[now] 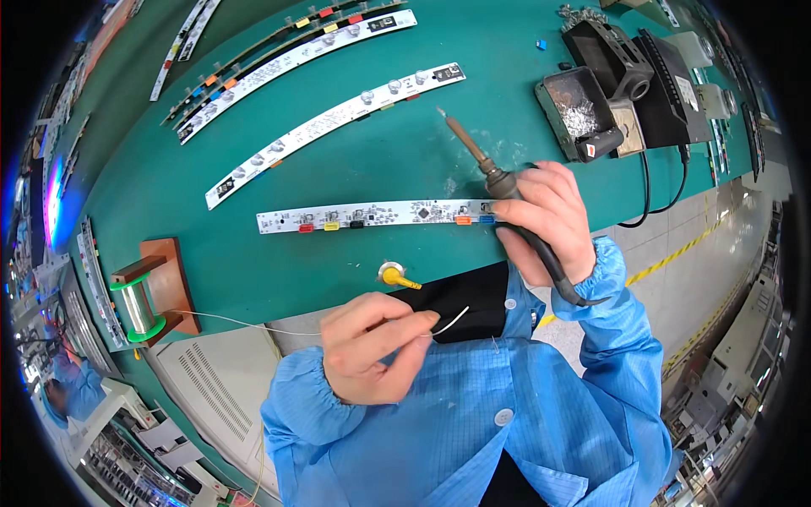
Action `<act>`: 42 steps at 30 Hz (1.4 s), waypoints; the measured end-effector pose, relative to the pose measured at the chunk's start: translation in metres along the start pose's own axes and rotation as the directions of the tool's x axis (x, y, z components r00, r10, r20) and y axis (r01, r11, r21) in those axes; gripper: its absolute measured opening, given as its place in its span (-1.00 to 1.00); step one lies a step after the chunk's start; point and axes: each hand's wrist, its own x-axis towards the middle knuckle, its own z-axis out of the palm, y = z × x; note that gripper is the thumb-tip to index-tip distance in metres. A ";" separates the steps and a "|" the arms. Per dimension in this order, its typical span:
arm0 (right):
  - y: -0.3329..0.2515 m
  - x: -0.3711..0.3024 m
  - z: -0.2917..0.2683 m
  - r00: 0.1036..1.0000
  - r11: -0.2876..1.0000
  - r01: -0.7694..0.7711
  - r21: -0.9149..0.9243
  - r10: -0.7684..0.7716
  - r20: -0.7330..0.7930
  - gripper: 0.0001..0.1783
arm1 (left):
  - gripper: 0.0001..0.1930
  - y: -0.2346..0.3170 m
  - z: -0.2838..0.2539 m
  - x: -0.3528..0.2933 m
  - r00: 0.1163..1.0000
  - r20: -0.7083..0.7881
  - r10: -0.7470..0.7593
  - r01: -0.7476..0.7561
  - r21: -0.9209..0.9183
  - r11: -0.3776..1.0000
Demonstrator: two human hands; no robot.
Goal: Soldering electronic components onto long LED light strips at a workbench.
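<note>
My right hand [549,221] grips a soldering iron [477,156] by its dark handle, tip raised and pointing up-left over the green bench. It rests at the right end of a long white circuit strip [372,215] carrying small red, yellow, black, orange and blue connectors. My left hand [372,342] pinches a thin solder wire [452,319] close to my chest; the wire runs left to a spool [135,306] on a wooden stand. Both sleeves are blue.
More white circuit strips [338,118] lie farther back on the green bench [211,253]. A soldering station with a tip-cleaner tray [579,114] stands at the back right, cables hanging off the edge. A yellow plug [393,275] sits at the front edge.
</note>
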 end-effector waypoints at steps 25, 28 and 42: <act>-0.080 -0.012 -0.006 0.946 0.987 -0.155 -0.040 0.137 -0.293 -0.70 | -0.87 -0.029 0.019 0.047 0.996 -0.093 0.001 0.018 0.207 0.978; -0.084 -0.007 -0.004 0.964 0.982 -0.160 -0.100 0.134 -0.230 -0.71 | -0.87 -0.032 0.021 0.046 0.995 -0.093 -0.027 0.046 0.206 0.977; -0.092 -0.002 0.005 0.959 0.957 -0.242 -0.163 0.209 -0.194 -0.64 | -0.87 -0.038 0.022 0.047 0.995 -0.094 -0.022 0.039 0.177 0.983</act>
